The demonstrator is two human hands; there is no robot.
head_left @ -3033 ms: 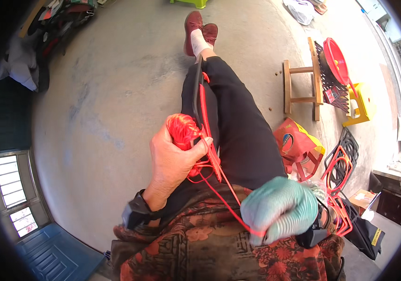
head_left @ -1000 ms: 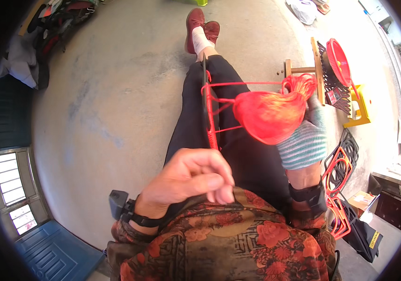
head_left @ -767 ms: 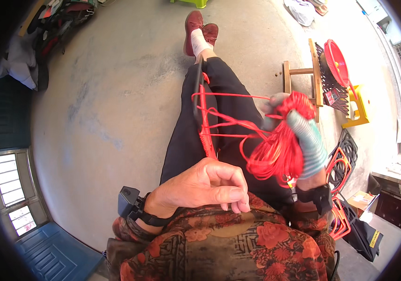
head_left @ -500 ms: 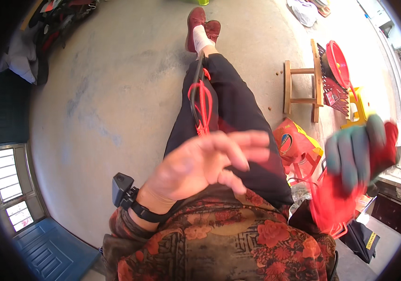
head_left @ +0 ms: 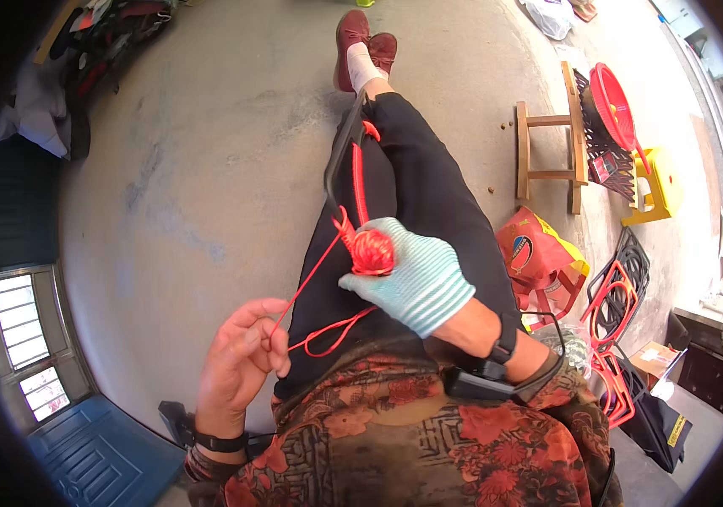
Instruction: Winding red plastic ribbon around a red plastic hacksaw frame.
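Note:
Over my lap my right hand (head_left: 422,275), in a light teal striped glove, grips a wound bundle of shiny red cord (head_left: 372,252). My bare left hand (head_left: 237,353) is lower and to the left, with thumb and fingers pinched on a red strand (head_left: 315,269) that runs taut up toward the bundle. A loose loop of cord (head_left: 328,342) hangs between the two hands. Along my dark trousers lies a bent black frame (head_left: 343,152), with red cord stretched beside it and tied near its far end. My right palm and part of the bundle's back are hidden.
To my right are a red and yellow bag (head_left: 530,253), a wooden stool frame (head_left: 551,148), a red round basket (head_left: 611,106) and a yellow stool (head_left: 657,186). Black and red frames (head_left: 615,296) lie behind the bag. A blue panel (head_left: 104,452) is at lower left.
My gloved right hand has come from the far right to the middle of my lap. My left hand has moved down and left, and now pinches a red strand.

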